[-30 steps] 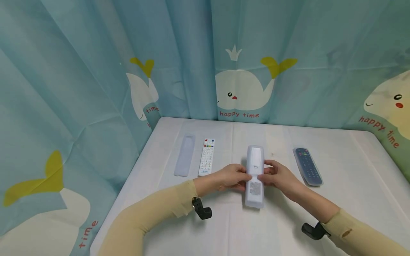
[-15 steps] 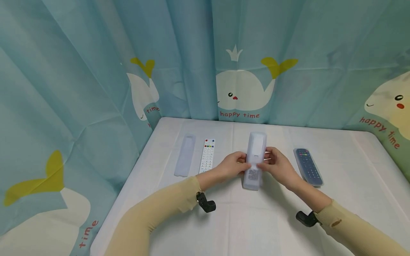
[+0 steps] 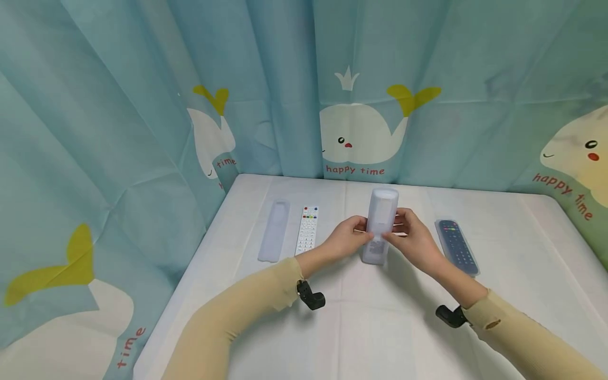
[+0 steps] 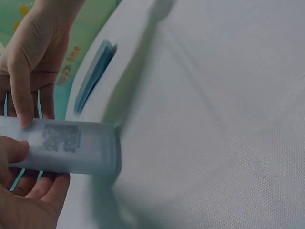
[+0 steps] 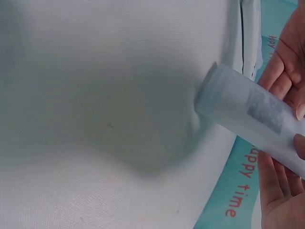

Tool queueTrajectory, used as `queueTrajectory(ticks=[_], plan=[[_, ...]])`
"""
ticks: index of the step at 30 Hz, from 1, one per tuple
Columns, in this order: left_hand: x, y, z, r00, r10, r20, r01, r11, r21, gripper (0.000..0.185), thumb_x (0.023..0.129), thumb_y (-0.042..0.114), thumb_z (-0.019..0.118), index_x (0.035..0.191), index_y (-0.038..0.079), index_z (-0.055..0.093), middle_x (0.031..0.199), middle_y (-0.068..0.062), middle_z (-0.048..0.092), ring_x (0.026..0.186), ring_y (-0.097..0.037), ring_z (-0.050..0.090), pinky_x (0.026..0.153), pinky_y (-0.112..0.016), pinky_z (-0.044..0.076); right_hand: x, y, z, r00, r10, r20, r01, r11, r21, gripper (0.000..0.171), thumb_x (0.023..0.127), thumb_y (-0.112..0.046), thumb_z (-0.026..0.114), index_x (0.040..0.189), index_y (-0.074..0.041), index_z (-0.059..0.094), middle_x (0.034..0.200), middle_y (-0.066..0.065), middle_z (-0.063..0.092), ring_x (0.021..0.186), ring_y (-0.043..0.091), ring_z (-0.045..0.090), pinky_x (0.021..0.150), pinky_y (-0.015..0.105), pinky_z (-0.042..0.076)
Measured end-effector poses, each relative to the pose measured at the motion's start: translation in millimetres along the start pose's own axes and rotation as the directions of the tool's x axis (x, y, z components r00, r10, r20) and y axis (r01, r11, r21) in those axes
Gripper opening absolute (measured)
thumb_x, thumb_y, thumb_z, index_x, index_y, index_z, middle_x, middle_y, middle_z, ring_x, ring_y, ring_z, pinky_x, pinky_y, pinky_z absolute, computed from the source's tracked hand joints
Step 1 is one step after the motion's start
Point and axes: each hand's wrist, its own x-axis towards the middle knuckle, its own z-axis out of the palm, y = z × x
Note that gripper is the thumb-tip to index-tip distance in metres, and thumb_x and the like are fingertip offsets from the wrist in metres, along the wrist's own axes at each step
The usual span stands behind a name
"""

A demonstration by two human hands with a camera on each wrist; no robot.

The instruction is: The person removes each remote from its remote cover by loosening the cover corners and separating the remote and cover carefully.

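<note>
A white remote control in a frosted translucent cover (image 3: 381, 211) is held up over the middle of the table, its back towards me and its top end raised. My left hand (image 3: 345, 237) pinches its left side, thumb on the back and fingers underneath. On the opposite side my right hand (image 3: 415, 243) grips it the same way. The left wrist view shows a grey printed label (image 4: 61, 137) through the cover, near the lower end. In the right wrist view the covered remote (image 5: 228, 100) slants, with its lower end close over the white tabletop.
Left of my hands lie a white remote (image 3: 307, 229) with coloured buttons and an empty frosted cover (image 3: 274, 232). To the right is a dark remote (image 3: 457, 248) in a clear cover. A blue curtain (image 3: 285, 105) with whale prints hangs behind the white table (image 3: 304, 338).
Both hands have moved away from me together, carrying the covered remote farther up the table. Its top end has tilted up. The other remotes and the empty cover stay where they were.
</note>
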Motion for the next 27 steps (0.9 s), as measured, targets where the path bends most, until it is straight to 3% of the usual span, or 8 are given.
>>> queueTrajectory(ticks=[5,12,15,21,27], plan=[[-0.3,0.7,0.2,1.000,0.020,0.003,-0.020,1.000,0.000,0.038,0.100,0.015,0.066,0.134,0.000,0.058,0.126,-0.011,0.065,0.111,-0.021,0.067,0.091,-0.030,0.054,1,1,1,1.000,-0.009,-0.008,0.009,1.000,-0.014,0.059,0.096,-0.001,0.069,0.145,0.007,0.037,0.131,0.028,0.058,0.118,0.042,0.060,0.098,0.052,0.051],[3.0,6.8,-0.2,0.998,0.046,-0.033,-0.047,0.997,-0.058,0.040,0.100,0.017,0.068,0.136,0.002,0.057,0.126,-0.008,0.064,0.109,-0.017,0.067,0.089,-0.028,0.054,1,1,-2,1.000,-0.021,-0.018,0.021,1.000,-0.022,0.055,0.098,-0.007,0.069,0.145,0.006,0.042,0.133,0.026,0.059,0.118,0.040,0.060,0.098,0.053,0.050],[4.9,12.4,-0.9,0.996,0.064,-0.063,-0.069,0.994,-0.088,0.041,0.100,0.018,0.069,0.136,0.004,0.057,0.126,-0.007,0.064,0.107,-0.016,0.067,0.089,-0.029,0.054,1,-1,-5,0.999,-0.025,-0.038,0.023,0.999,-0.043,0.051,0.102,-0.017,0.067,0.144,0.003,0.046,0.134,0.022,0.059,0.118,0.037,0.061,0.096,0.047,0.052],[6.7,22.4,-2.2,0.991,0.092,-0.096,-0.103,0.988,-0.116,0.046,0.100,0.020,0.069,0.142,0.007,0.054,0.127,-0.007,0.063,0.107,-0.016,0.065,0.089,-0.029,0.054,5,-9,-13,0.989,-0.081,-0.125,0.077,0.996,-0.042,0.053,0.106,-0.032,0.059,0.151,-0.008,0.047,0.138,0.014,0.059,0.116,0.029,0.062,0.087,0.017,0.049],[5.9,25.0,-0.7,0.992,0.083,-0.096,-0.097,0.984,-0.148,0.043,0.101,0.018,0.068,0.140,0.007,0.055,0.126,-0.007,0.063,0.109,-0.019,0.065,0.090,-0.032,0.055,9,-18,-17,0.967,-0.136,-0.214,0.126,0.990,-0.060,0.051,0.105,-0.033,0.061,0.153,-0.021,0.050,0.134,0.010,0.061,0.106,0.012,0.064,0.078,0.014,0.051]])
